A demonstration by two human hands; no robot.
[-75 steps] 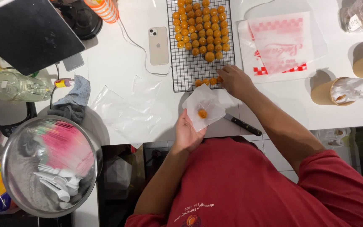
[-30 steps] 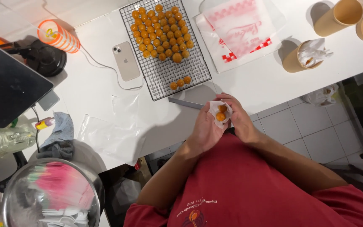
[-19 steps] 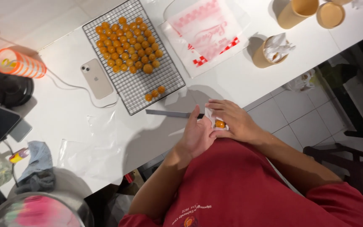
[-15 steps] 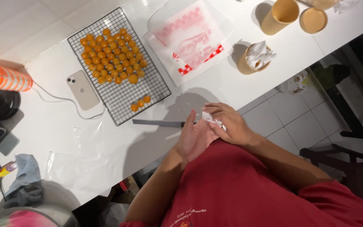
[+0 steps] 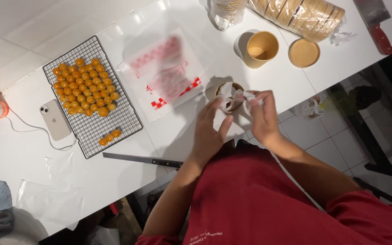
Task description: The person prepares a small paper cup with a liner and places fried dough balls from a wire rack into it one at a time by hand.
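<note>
Now right hand [image 5: 263, 119] fingers pinch wrapped bundle [image 5: 252, 96] over paper cup [image 5: 230, 96], moved from chest; left hand [image 5: 209, 132] open

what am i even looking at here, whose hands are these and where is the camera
There is no machine here. A person in a red shirt wears a camera on the head, so the single picture looks straight down at their own two bare hands over a white table.

The right hand pinches a small white paper wrapper beside a brown paper cup that already has crumpled white paper in it. The left hand is open next to the cup and holds nothing.

Also on the table: a black wire rack covered with small round orange pieces, a white phone on a cable, a long knife, a stack of red-and-white checked paper sheets, two more empty paper cups, and a sleeve of stacked lids.
</note>
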